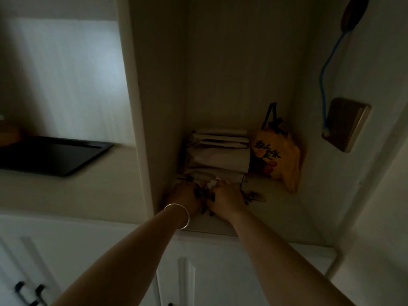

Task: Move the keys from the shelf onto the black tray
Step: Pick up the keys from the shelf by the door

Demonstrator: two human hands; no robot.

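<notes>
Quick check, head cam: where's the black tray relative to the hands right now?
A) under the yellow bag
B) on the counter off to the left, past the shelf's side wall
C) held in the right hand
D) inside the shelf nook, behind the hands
B: the black tray lies on the counter left of the nook's side wall, while the left hand and right hand work together inside the nook.

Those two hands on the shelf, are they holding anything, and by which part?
Both hands, left hand and right hand, are closed over the dark bunch of keys on the shelf; too dim and blurred to tell which part is gripped.
</notes>
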